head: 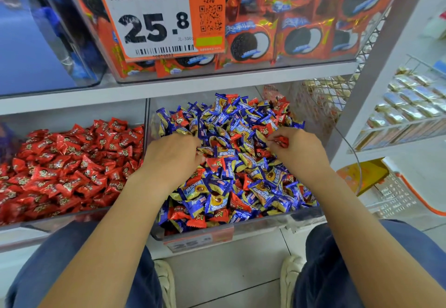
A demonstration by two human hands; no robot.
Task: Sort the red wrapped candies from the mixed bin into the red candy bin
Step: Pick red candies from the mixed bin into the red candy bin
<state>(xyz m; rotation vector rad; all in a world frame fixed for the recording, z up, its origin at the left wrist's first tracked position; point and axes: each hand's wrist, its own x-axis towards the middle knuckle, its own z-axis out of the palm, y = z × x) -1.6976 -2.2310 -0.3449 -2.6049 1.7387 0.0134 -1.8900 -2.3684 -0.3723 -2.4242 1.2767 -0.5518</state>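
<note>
Head cam: both hands are down in the mixed bin (pixel 277 222), the clear one on the right end of the lower shelf (pixel 169 88). The right hand (pixel 298 149) is closed around a red candy (pixel 282 141), pinched near the bin's back right corner. The left hand (pixel 172 156) sits palm-down at the bin's left wall, fingers curled into the blue and red pile; can't tell if it's got anything. The red bin (pixel 72 214) is just beside it on the left, full of red wrappers. A price tag (pixel 154 15) hangs on the cookie bin (pixel 301 17) above.
</note>
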